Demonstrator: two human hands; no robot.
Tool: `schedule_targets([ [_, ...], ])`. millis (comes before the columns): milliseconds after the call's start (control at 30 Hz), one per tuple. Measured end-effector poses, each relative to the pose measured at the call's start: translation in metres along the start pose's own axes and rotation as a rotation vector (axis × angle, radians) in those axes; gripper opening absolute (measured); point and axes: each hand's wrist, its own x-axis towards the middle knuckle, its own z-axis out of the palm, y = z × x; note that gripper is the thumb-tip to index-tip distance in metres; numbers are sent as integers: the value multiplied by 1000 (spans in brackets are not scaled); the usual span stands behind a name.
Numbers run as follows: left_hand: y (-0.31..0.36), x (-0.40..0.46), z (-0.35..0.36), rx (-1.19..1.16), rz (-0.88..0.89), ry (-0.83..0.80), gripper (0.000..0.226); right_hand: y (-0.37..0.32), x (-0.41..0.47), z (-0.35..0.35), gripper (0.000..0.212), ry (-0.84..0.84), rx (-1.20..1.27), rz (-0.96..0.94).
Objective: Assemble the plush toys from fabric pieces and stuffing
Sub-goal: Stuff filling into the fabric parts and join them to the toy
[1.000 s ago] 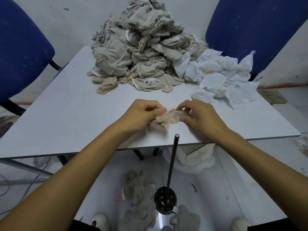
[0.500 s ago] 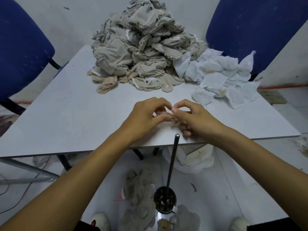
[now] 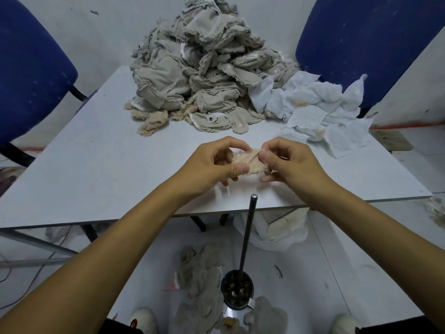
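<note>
Beige fabric piece (image 3: 248, 162) being pinched between left hand (image 3: 212, 165) and right hand (image 3: 289, 165), just above tabletop (image 3: 96, 165) near front edge. Big fabric pile (image 3: 199, 68) waiting at far edge; most assembly seemingly remaining.

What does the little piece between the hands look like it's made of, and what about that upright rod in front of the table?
The small piece, pinched by the left hand and right hand, looks like soft peach-beige plush fabric: fuzzy nap, limp folds, frayed edge. The rod looks like metal, dark with a dull sheen and a brighter flat tip, though painted or coated steel can't be ruled out.
</note>
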Motion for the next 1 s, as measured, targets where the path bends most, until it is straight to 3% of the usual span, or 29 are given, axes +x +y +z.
schedule_targets([
  [233, -1, -1, 2, -91, -18, -13, 20, 0, -3, 6, 11, -127, 293, 221],
  [467, 0, -3, 3, -165, -67, -72, 22, -6, -2, 7, 18, -73, 452, 282],
  [600, -1, -3, 9, -129, -77, -66, 18, -5, -1, 12, 26, -45, 460, 312],
  [800, 2, -3, 17, -437, -207, -52, 27, -1, -5, 19, 29, -69, 255, 323],
  [900, 3, -3, 18, -559, -270, -45, 24, -3, -7, 19, 36, -79, 238, 296],
  [1000, 4, -4, 18, -621, -272, -54, 17, -6, -10, 14, 43, -195, 312, 260],
])
